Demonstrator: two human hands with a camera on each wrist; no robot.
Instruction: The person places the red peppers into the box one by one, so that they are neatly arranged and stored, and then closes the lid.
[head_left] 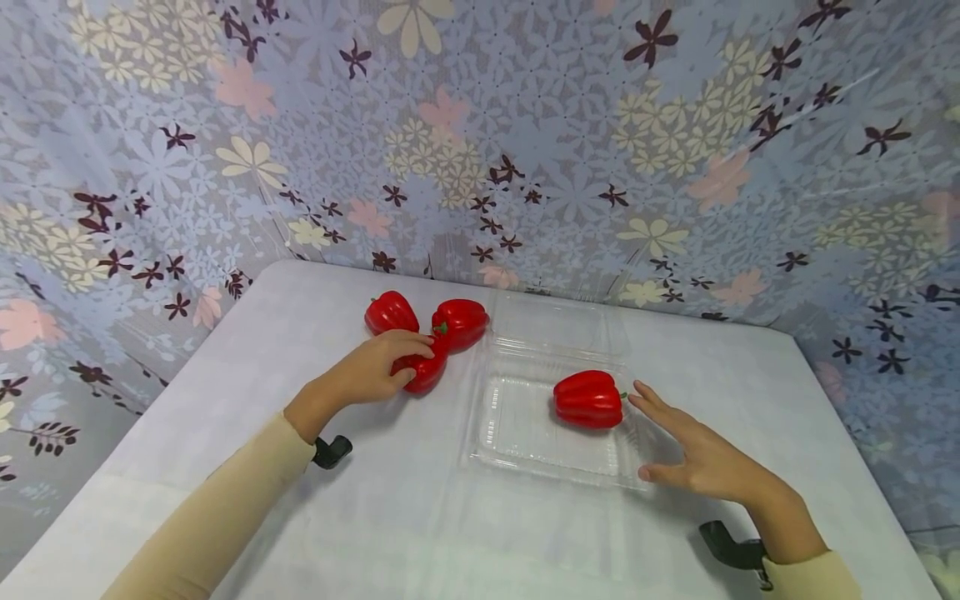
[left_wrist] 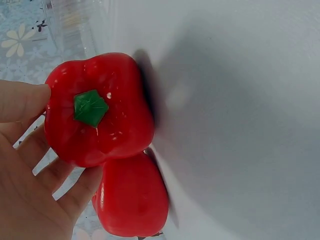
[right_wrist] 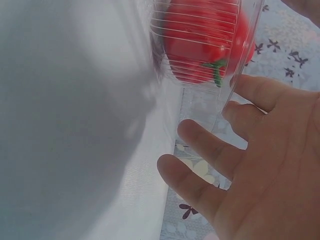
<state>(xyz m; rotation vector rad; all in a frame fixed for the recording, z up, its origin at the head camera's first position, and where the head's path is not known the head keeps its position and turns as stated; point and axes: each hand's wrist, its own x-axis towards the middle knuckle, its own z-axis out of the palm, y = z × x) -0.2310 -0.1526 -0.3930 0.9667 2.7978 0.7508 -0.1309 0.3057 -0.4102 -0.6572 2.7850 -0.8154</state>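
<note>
Left hand: thumb and fingers curl round a red pepper, green stem outward towards the left wrist camera. The gripped pepper is at the worktop, left of the clear plastic container. Two further peppers, the rear-left pepper and the rear-right pepper, lie just behind it.

Right hand: fingers spread wide, grasping nothing, at the container's right side; contact with the rim cannot be determined. One boxed pepper lies on its side inside the container, stem towards that hand. The hinged lid lies open behind. Floral fabric hangs beyond the worktop.
</note>
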